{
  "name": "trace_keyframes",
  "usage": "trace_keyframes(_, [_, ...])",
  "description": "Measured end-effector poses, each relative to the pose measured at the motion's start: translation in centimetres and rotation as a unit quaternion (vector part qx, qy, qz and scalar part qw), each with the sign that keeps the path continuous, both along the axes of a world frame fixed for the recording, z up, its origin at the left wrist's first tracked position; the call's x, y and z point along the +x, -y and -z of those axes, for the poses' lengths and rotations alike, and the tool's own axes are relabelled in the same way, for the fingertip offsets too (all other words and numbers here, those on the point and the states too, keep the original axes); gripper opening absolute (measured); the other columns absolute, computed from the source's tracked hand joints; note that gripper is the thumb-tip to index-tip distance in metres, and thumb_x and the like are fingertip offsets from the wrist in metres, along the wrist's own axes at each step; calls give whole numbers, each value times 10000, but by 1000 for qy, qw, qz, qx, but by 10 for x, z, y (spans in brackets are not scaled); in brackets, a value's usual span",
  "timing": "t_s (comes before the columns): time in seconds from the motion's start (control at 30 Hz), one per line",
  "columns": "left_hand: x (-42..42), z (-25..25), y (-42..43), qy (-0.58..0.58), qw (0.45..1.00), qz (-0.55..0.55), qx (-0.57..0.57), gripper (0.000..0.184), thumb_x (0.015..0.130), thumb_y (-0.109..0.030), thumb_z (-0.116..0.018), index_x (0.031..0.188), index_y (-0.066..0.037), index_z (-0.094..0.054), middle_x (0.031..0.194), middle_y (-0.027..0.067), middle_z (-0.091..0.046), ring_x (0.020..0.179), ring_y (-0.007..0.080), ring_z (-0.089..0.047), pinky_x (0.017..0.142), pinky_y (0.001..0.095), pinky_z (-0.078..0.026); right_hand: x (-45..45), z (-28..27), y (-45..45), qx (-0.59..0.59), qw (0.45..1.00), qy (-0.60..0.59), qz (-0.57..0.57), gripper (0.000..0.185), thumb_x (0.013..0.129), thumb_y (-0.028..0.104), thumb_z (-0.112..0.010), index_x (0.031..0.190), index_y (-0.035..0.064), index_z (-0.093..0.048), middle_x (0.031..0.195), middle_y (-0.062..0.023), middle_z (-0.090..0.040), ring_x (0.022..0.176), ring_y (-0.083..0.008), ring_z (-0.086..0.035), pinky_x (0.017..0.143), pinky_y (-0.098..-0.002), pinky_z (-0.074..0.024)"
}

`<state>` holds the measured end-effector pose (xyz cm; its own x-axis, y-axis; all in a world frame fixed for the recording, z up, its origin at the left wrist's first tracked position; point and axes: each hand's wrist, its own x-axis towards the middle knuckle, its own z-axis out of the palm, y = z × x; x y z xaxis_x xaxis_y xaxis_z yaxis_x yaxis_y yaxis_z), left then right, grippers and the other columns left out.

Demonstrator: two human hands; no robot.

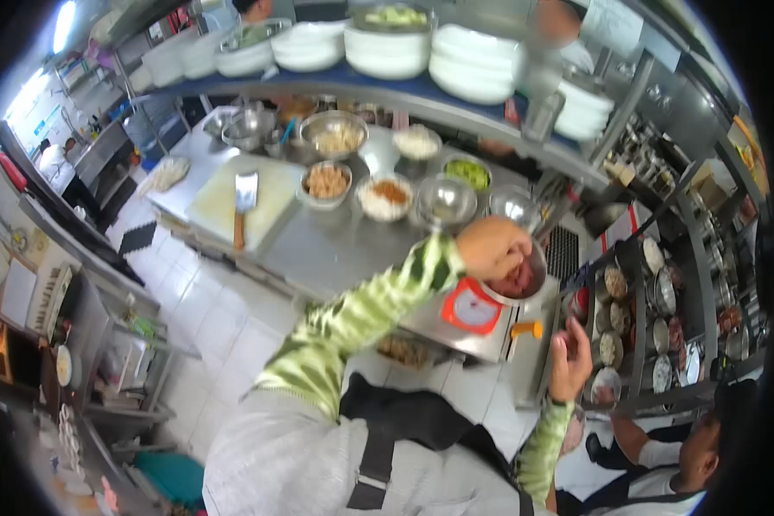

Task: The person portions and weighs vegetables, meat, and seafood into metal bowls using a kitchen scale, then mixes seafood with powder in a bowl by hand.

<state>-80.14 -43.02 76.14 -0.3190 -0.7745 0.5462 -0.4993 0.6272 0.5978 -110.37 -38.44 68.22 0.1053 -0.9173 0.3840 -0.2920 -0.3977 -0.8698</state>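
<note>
Over a metal bowl [535,277] of reddish meat, my left hand [493,248] reaches in with bent fingers; its fingertips are partly hidden, and what they hold cannot be made out. The bowl sits at the right end of the steel table, by a red scale [472,307] with a white dial. My right hand [569,359] is raised off the table's right end, fingers up and apart, holding nothing. A yellow-orange object [526,329] lies between the scale and that hand.
A cleaver [244,206] lies on a cutting board [236,196] at left. Bowls of ingredients, including diced meat [325,182] and white food with brown powder [385,197], line the table. Plates [477,63] fill the shelf above. A co-worker [692,456] is at lower right, beside a rack.
</note>
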Motion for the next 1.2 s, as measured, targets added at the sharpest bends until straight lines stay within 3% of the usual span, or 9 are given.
trace_keyframes(0.33, [176,43,-116,-211,972,-101,12,198,894,-105,-627,1070,-22,-664,882,91,-667,757,141,-641,666,259,-506,273,-221,11,-386,894,-183,-134,198,844,7,-641,1039,-8,-672,915,-124,-674,782,-187,-625,698,-282,-485])
trace_keyframes(0.43, [234,49,-159,-217,963,-149,57,206,907,-128,-621,1076,-17,-656,888,94,-670,753,142,-638,660,263,-506,430,-261,61,-374,861,-248,-238,215,899,235,-624,998,57,-692,876,-165,-665,722,-296,-624,692,-368,-497])
trace_keyframes(0.63, [320,40,-256,-218,915,-327,97,214,906,-105,-610,1093,-8,-643,865,100,-669,716,149,-630,663,265,-507,654,-251,167,-323,803,-491,-100,478,955,494,-418,1128,135,-682,1196,-155,-633,1115,-378,-581,999,-473,-421])
trace_keyframes(0.83, [391,80,-309,-323,832,-429,139,207,921,-83,-580,1106,-5,-634,861,45,-663,734,101,-615,645,239,-490,646,-239,195,-587,771,-247,21,336,966,382,-498,986,110,-695,914,-143,-699,814,-359,-652,703,-425,-524])
trace_keyframes(0.97, [437,77,-308,-329,798,-475,170,223,932,-76,-562,1134,4,-612,904,45,-662,742,103,-616,634,230,-487,625,-246,192,-610,733,-294,63,313,904,387,-583,833,112,-714,680,-112,-679,529,-273,-635,503,-384,-510])
trace_keyframes(1.0, [449,73,-307,-340,786,-490,162,213,930,-50,-560,1123,23,-613,886,50,-662,728,105,-616,645,233,-492,616,-260,129,-680,638,-248,263,241,956,299,-566,921,91,-683,749,-124,-674,578,-239,-634,560,-318,-507])
trace_keyframes(1.03, [466,83,-310,-342,785,-499,133,236,932,-82,-567,1149,6,-601,923,63,-663,727,107,-622,597,228,-488,607,-261,55,-497,867,-20,-19,222,944,239,-610,824,61,-664,618,-80,-610,471,-107,-547,479,-252,-456])
trace_keyframes(1.13, [523,105,-325,-330,744,-570,112,242,938,-125,-566,1149,-15,-607,928,69,-663,730,115,-633,558,232,-484,630,-209,7,-391,819,21,-419,295,875,272,-697,660,85,-620,621,-28,-590,550,-166,-580,509,-315,-471])
trace_keyframes(1.2, [567,124,-328,-311,707,-629,90,247,940,-155,-562,1148,-32,-613,919,69,-663,735,121,-640,544,240,-486,720,-140,-21,-458,783,0,-420,350,800,414,-721,632,128,-609,596,-34,-532,529,-202,-551,463,-342,-427])
